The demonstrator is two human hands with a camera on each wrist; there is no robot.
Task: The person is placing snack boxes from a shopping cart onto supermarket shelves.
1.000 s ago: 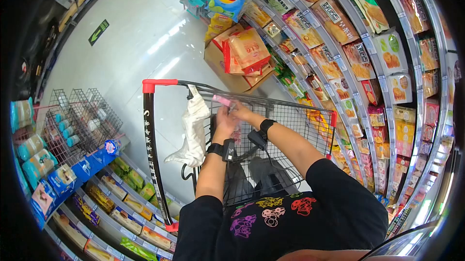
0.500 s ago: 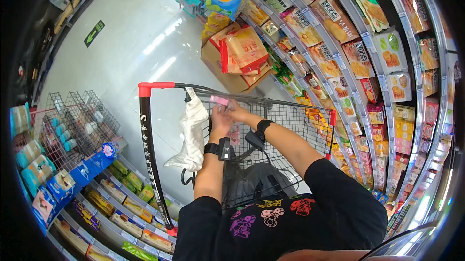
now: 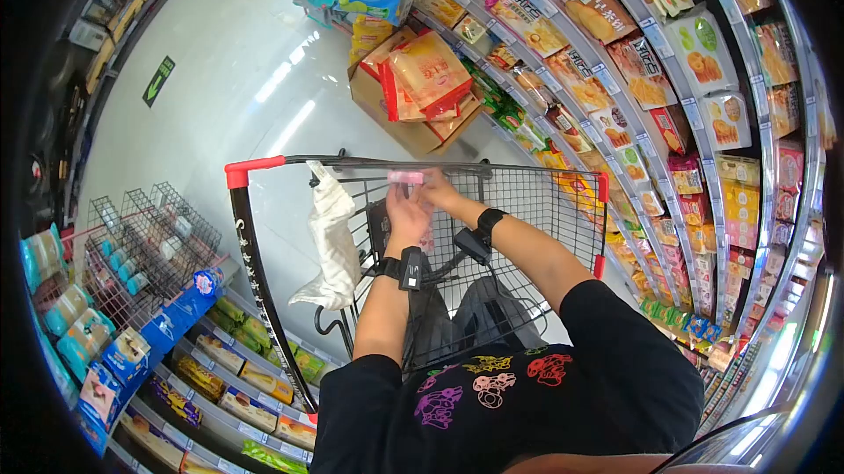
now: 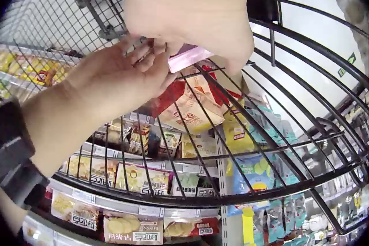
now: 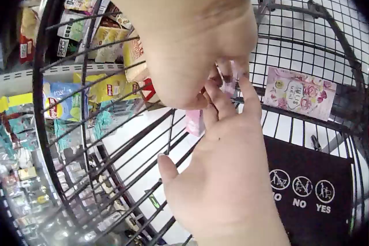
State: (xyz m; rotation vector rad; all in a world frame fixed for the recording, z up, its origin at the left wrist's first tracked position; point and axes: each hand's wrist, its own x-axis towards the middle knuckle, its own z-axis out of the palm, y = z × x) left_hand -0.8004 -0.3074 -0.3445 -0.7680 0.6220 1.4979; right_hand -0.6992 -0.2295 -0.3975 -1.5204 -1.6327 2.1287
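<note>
A small pink item (image 3: 405, 177) (image 4: 190, 58) (image 5: 195, 122) is between the two hands, above the cart. My left hand (image 3: 409, 215) (image 4: 187, 21) (image 5: 222, 165) holds it with bent fingers, its thumb standing apart in the right wrist view. My right hand (image 3: 442, 192) (image 4: 112, 76) (image 5: 193, 44) meets it from the other side, fingertips pinching at the item; both hands partly hide the contact. Below them a pink floral packet (image 5: 300, 94) lies in the cart basket.
The wire cart (image 3: 536, 210) has a white cloth (image 3: 334, 241) hanging at its handle side. Snack shelves (image 3: 655, 43) line the right, a carton of red packs (image 3: 396, 127) stands ahead, and wire racks (image 3: 141, 232) are at left.
The cart's handle end and the hanging cloth have shifted left in the head view, and the carton and shelves have shifted too. Both hands stay together at the pink item.
</note>
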